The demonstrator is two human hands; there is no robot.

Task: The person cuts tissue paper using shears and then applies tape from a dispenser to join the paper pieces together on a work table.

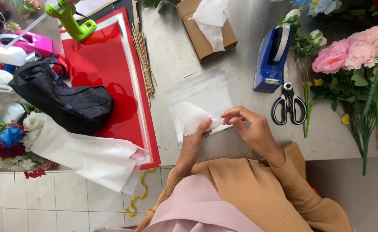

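Note:
My left hand (pixel 196 139) pinches a folded piece of white tissue paper (pixel 192 117) near the front edge of the steel table (pixel 240 146). My right hand (pixel 249 126) holds the same tissue's pointed end, with a thin stick barely visible between its fingers. A clear plastic sheet (pixel 206 88) lies flat under and behind the tissue. Both sleeves are tan.
Black-handled scissors (pixel 288 104) and a blue tape dispenser (pixel 271 56) lie right of my hands. Pink flowers (pixel 352 56) fill the right side. Red paper sheets (pixel 111 73), wooden skewers (pixel 144 56), a black bag (pixel 64 101), a green glue gun (pixel 71 21) and a wrapped bouquet (pixel 81 154) sit left.

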